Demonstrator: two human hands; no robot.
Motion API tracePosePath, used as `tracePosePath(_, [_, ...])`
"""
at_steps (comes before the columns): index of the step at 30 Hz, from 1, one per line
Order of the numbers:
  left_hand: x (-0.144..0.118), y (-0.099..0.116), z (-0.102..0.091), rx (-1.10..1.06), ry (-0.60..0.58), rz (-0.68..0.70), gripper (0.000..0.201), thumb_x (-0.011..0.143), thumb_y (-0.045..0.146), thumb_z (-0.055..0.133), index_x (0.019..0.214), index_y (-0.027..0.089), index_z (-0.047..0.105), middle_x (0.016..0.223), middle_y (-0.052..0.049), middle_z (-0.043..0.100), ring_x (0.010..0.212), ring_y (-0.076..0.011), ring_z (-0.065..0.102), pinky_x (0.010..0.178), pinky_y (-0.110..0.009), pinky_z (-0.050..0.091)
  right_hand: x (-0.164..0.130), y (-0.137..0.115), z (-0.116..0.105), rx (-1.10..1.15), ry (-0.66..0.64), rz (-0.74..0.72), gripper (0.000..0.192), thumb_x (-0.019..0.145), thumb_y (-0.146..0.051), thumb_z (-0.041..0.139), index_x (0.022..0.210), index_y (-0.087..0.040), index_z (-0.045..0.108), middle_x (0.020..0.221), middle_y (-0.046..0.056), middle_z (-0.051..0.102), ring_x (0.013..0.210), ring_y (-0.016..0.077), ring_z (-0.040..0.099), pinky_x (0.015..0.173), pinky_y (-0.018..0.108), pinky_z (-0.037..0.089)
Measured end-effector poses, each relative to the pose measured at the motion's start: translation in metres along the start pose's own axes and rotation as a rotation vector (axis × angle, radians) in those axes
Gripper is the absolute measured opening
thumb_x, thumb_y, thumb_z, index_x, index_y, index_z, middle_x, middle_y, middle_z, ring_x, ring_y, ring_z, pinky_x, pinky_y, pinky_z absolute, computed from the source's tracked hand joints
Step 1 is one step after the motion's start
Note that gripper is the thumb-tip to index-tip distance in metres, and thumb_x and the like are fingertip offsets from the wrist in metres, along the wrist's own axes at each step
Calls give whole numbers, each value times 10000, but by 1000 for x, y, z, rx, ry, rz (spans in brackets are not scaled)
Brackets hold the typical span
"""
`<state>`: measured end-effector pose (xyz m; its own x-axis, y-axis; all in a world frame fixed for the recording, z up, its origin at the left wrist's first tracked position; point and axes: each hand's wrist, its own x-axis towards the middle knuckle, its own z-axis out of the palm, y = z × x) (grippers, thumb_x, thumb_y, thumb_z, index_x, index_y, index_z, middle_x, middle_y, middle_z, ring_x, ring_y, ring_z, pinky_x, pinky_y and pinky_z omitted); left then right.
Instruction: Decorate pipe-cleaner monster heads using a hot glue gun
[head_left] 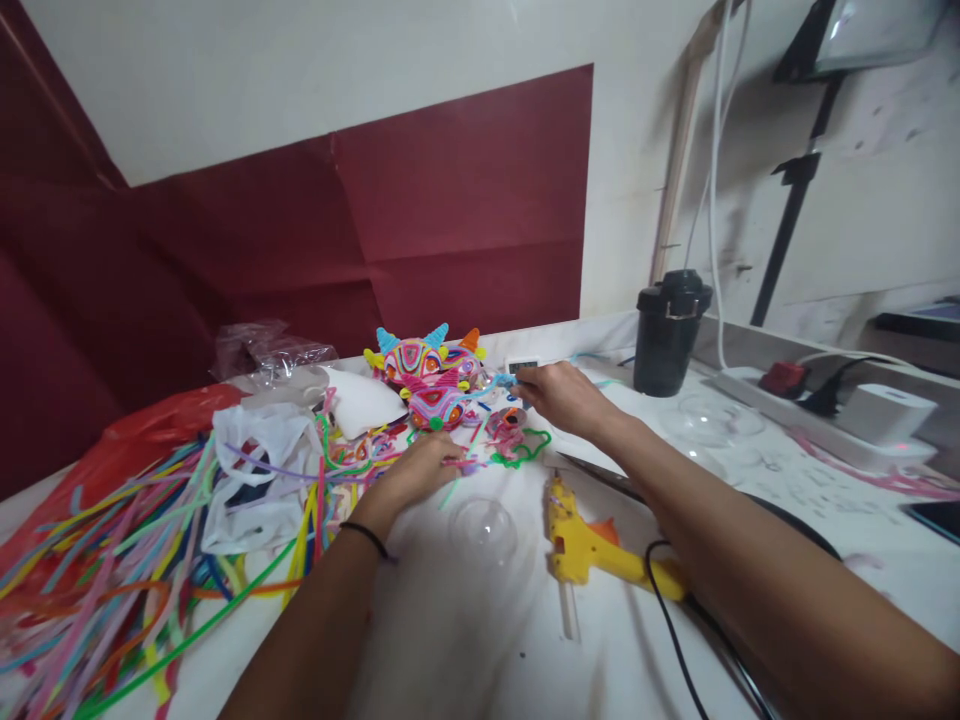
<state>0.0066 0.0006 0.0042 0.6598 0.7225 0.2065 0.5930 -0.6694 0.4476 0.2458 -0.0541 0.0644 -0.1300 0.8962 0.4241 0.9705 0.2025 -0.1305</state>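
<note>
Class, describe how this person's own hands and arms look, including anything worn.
The left hand is bare, with a thin, black, cord-like band around its wrist. The right hand is bare, no band showing. No sleeves cover the visible forearms.

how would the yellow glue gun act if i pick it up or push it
The glue gun looks like hard plastic, so it should stay stiff. Lying on its side, it would probably slide or swivel rather than roll. The black cord across its handle might drag or snag.

There are at least three horned figures point(411, 360), one glue gun point(574, 545), one cup point(670, 340).
</note>
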Motion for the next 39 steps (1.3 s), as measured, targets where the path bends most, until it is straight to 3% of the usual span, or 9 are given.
tracePosePath(7, [-1,-3,-14,-53,282,-173,85,775,217,535,705,193,577,617,-6,655,604,-167,565,610,-247,369,1,-2,1,36,-2,-18,210,932,-252,501,805,-172,648,788,61,692,742,176,611,588,247,269])
tracePosePath(12, [0,-7,-18,-233,339,-230,127,796,288,474,724,209,543,662,-11,694,539,-155,572,553,-243,396,1,-2,3,61,-37,-33,216,940,-258,482,830,-173,647,795,55,689,734,159,608,600,239,289])
tracePosePath(17, [4,-13,-18,-414,428,-255,180,723,375,551,717,196,566,608,15,627,493,-125,527,519,-230,379,2,-2,8,60,-158,-33,192,912,-233,519,797,-168,659,766,60,681,744,163,618,608,241,329])
tracePosePath(22, [5,-6,-21,-551,509,-283,259,642,379,611,792,168,588,606,26,584,493,-106,501,494,-219,355,0,-7,20,65,-288,-14,167,906,-276,575,846,-136,644,866,44,662,814,155,618,753,302,473])
tracePosePath(26, [5,5,-23,-619,521,-282,322,629,364,644,863,146,613,656,16,606,505,-91,503,500,-211,358,-1,-8,28,147,-283,12,186,914,-292,577,990,-132,633,973,56,658,912,176,624,849,377,491])
tracePosePath(31, [6,20,-23,-637,493,-246,325,635,356,690,866,132,647,656,2,633,559,-111,551,536,-217,391,3,-7,27,389,-133,44,308,845,-138,597,1149,-92,609,1192,182,611,1080,263,580,935,388,420])
tracePosePath(39, [5,56,-20,-623,381,-142,240,661,288,696,854,153,649,657,-4,669,619,-138,607,589,-229,438,1,-21,22,1010,-156,-59,306,872,-393,565,969,-122,669,909,67,694,851,183,634,747,293,487])
